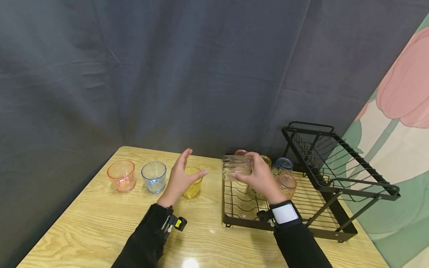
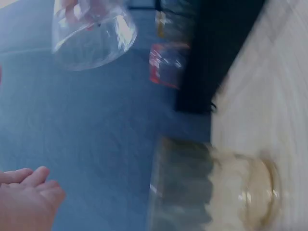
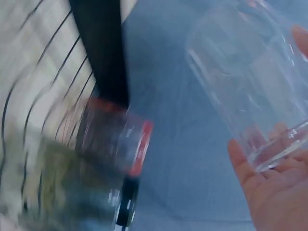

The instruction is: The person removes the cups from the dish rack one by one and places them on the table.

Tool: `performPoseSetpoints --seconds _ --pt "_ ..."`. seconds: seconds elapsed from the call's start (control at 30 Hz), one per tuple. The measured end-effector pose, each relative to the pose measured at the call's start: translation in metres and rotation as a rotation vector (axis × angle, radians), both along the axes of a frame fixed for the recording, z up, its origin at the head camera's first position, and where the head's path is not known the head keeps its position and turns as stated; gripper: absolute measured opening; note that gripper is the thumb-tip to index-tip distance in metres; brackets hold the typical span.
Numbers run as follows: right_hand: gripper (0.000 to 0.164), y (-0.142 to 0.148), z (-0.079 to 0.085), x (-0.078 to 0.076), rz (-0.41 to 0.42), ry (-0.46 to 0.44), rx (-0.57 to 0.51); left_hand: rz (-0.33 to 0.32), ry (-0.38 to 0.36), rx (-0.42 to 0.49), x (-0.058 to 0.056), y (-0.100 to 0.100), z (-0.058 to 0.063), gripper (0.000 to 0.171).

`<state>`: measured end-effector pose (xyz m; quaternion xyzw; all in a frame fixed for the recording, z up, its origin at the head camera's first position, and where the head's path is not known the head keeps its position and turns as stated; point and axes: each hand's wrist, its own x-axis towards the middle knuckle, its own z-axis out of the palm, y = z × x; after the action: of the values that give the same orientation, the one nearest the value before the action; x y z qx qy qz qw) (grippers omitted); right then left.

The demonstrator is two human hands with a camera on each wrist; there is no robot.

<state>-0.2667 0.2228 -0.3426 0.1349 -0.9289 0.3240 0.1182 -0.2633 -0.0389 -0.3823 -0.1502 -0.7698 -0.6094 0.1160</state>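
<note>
A clear drinking glass (image 1: 234, 167) lies sideways in the air over the left end of the rack, its rim toward my left hand. My right hand (image 1: 259, 176) grips it near its base, thumb on the near side; the right wrist view shows the glass (image 3: 250, 82) against the fingers. To the left, my left hand (image 1: 182, 180) holds nothing, its fingers and thumb spread apart. Behind that hand a yellow glass (image 1: 193, 190) stands on the table, partly hidden. A blue glass (image 1: 154, 178) and an orange-red glass (image 1: 122, 176) stand upright farther left.
A black two-tier dish rack (image 1: 248, 222) stands on the right of the wooden table (image 1: 100, 223). Several glasses sit in its lower tier, among them a blue-rimmed glass (image 1: 283, 166) and a pink-rimmed glass (image 1: 287, 184). A grey curtain (image 1: 201, 74) hangs behind the table.
</note>
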Motion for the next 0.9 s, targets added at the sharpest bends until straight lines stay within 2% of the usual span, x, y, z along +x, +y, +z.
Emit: performPoseSetpoints --seconds 0.13,0.27,0.37,0.47,0.6,0.73,0.8,0.9 --pt "0.074 -0.011 0.009 0.012 0.022 -0.054 -0.273 -0.118 0.018 0.127 0.009 0.006 0.013 0.087" --pt "0.057 -0.022 0.018 0.025 0.067 -0.140 -0.629 -0.232 0.058 0.242 0.016 0.014 0.024 0.094" --pt "0.047 -0.031 0.022 0.033 0.163 -0.153 -0.898 -0.300 0.104 0.326 0.021 0.021 0.031 0.103" --pt "0.046 -0.039 0.022 0.039 0.314 -0.139 -1.091 -0.337 0.147 0.398 0.025 0.030 0.036 0.111" --pt "0.043 -0.049 0.020 0.046 0.527 -0.172 -1.238 -0.393 0.174 0.478 0.027 0.040 0.040 0.115" --pt "0.034 -0.060 0.018 0.053 0.716 -0.284 -1.355 -0.453 0.185 0.495 0.030 0.045 0.042 0.116" --pt "0.035 -0.064 0.017 0.057 0.768 -0.357 -1.420 -0.471 0.207 0.484 0.030 0.046 0.044 0.116" --pt "0.046 -0.069 0.016 0.063 0.790 -0.479 -1.509 -0.515 0.255 0.472 0.030 0.047 0.045 0.117"
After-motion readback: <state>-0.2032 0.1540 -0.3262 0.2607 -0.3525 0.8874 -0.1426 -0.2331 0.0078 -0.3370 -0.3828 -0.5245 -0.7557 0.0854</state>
